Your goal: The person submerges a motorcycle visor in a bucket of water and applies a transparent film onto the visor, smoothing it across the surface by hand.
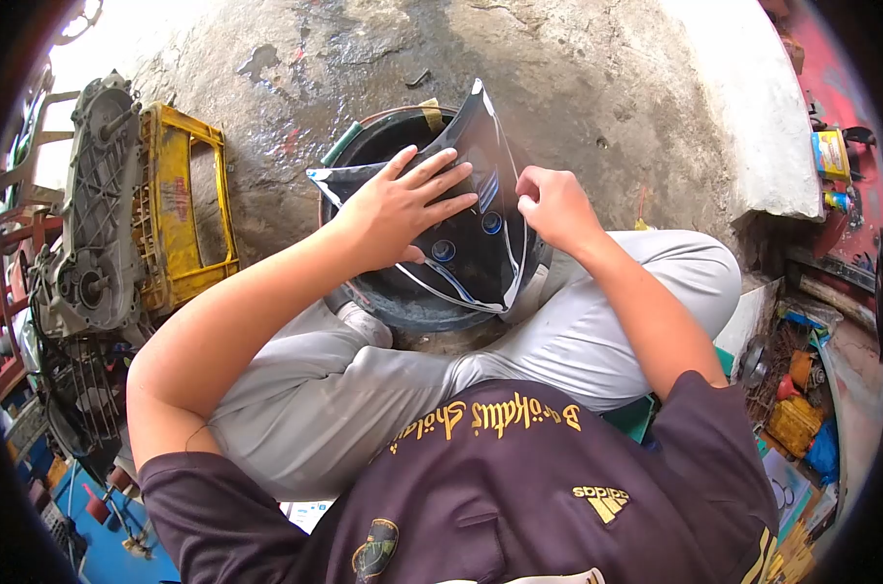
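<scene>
Left hand (pixel 399 206) flat on the dark glossy panel (pixel 476 229), fingers spread; right hand (pixel 558 206) at the panel's right edge, fingers curled in, can't tell if it's gripping. Panel lies over the mouth of a round black tub (pixel 417 313), pointed corners with pale edging, two round blue-rimmed spots on it, tub on the wet, stained floor (pixel 597 88) between the grey-trousered legs (pixel 617 321). Yellow crate (pixel 179 209) and grey metal casing (pixel 99 209) to the left, white ledge (pixel 768 107) to the right.
</scene>
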Tool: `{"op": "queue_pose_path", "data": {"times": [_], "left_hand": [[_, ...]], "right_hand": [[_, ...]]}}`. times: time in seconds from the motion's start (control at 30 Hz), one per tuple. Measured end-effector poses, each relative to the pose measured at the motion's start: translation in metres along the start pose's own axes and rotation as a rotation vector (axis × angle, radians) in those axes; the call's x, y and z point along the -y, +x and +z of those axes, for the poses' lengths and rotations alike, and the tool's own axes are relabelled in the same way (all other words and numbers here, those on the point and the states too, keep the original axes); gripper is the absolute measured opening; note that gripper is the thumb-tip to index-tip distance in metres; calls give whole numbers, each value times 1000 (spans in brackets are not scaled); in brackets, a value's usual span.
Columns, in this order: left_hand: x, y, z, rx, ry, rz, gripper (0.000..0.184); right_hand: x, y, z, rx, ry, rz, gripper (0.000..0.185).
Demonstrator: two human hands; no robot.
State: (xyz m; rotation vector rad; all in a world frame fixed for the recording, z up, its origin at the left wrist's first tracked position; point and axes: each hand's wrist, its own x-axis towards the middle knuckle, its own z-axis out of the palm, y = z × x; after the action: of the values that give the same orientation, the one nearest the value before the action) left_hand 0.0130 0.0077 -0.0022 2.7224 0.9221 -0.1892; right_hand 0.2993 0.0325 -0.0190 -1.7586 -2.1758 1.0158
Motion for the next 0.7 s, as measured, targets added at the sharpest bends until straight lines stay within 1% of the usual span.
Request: {"op": "queue_pose_path", "data": {"times": [0.03, 0.07, 0.1, 0.13, 0.17, 0.23, 0.27, 0.3, 0.37, 0.4, 0.43, 0.5, 0.53, 0.63, 0.7], "left_hand": [[2, 0, 0, -16, -25, 15, 114], [3, -1, 0, -16, -23, 16, 114], [3, -1, 1, -61, -57, 32, 110], [4, -2, 3, -105, -92, 46, 105], [6, -3, 5, -104, -90, 45, 105], [7, -6, 9, -135, -65, 177, 94], [6, -6, 11, -180, -7, 236, 85], [4, -7, 13, -180, -7, 238, 85], [3, -8, 15, -208, -48, 257, 81], [5, -7, 13, -225, -62, 275, 74], [7, -7, 13, -228, -59, 268, 74], [10, -7, 12, -211, -133, 309, 74], [11, -8, 10, -249, -137, 319, 67], [17, -13, 8, -252, -202, 310, 63], [23, -17, 8, -288, -182, 306, 62]], "right_hand": [[-1, -4, 3, -1, 1, 1, 18], [0, -11, 7, 69, -39, -23, 17], [2, -15, 9, 136, -79, -48, 16], [4, -17, 10, 122, -103, -59, 15], [4, -14, 8, 121, -102, -61, 15], [-2, -6, 2, -4, -98, -9, 14], [-5, -5, 0, -48, -91, -20, 16], [0, -7, 0, -49, -91, -18, 16], [16, -10, -5, -34, 92, 18, 17], [24, -13, -6, -15, 110, -22, 17], [30, -14, -7, -13, 108, -29, 17], [37, -16, -5, -13, 126, -180, 17], [36, -15, -2, -21, 151, -209, 19], [39, -10, 0, -6, 114, -219, 20], [40, -7, 3, -25, 111, -231, 21]]}}
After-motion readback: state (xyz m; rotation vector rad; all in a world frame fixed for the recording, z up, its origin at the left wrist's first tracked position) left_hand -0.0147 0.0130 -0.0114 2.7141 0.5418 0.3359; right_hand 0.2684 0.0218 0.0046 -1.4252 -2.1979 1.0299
